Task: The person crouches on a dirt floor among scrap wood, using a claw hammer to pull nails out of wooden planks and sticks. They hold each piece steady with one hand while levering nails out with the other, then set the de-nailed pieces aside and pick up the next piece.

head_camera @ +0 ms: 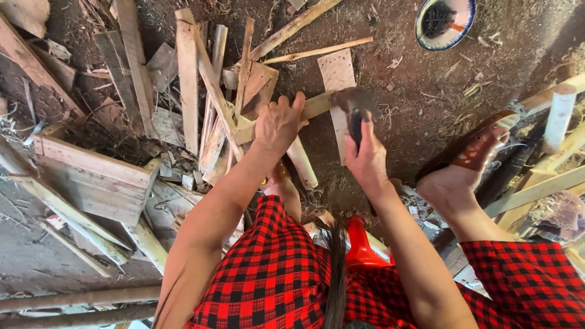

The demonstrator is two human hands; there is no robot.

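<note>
Head view, looking down at a dirt floor (414,85) littered with wood offcuts. Left hand (279,125) grips a pale wooden stick (317,106), fingers curled around it and pressed together, thumb side up; the stick runs roughly level, toward the middle of the floor. Right hand (365,159) is closed around the dark handle of a hammer-like tool (353,106), fingers wrapped tight; the tool's head sits at the stick's right end, blurred, so contact is hard to tell. Flat light board (337,76) lies on the floor just behind the stick. Pile of planks and slats (195,85) spreads over the upper left of the floor, and a rough wooden box (91,180) sits toward the left edge. Round bowl with a blue rim (443,21) holding dark nails is near the top right of the floor, well apart from both hands. Foot in a brown sandal (469,155) rests on the floor to the right, beside more light wooden bars (548,176). Red-and-black checked clothing (274,274) fills the bottom, with a red plastic piece (361,247) between the legs.
</note>
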